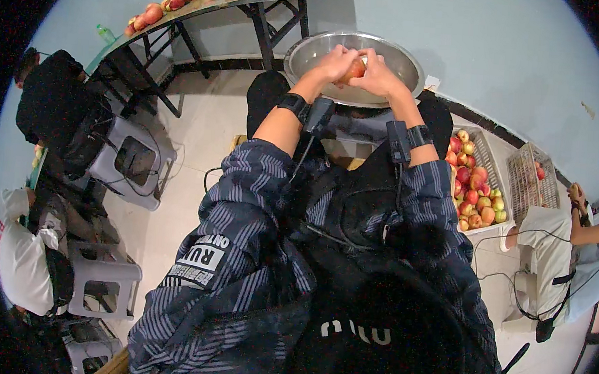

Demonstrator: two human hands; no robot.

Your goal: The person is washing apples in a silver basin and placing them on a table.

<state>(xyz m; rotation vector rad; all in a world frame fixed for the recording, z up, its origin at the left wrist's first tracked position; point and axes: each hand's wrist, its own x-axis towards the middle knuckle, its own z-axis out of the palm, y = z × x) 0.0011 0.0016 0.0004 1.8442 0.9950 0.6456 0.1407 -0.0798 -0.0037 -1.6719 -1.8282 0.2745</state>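
A red-and-yellow fruit (354, 72), like an apple or a nectarine, is between my two hands above a wide stainless-steel basin (410, 65). My left hand (333, 64) curls over the fruit's left and far side. On the other side, my right hand (381, 76) presses fingers and thumb against it. A small pale patch shows by the right fingertips; I cannot tell whether it is bared flesh or a small tool. The fingers and wrists hide part of the basin's inside. Each wrist wears a black strap with a small box-shaped device.
A plastic crate (487, 147) of similar fruit stands on the floor at right, beside a second crate (532, 170). More fruit lines a table (207, 6) at upper left. Grey stools (131, 161), two seated people at left and another person at right with trailing cables surround me.
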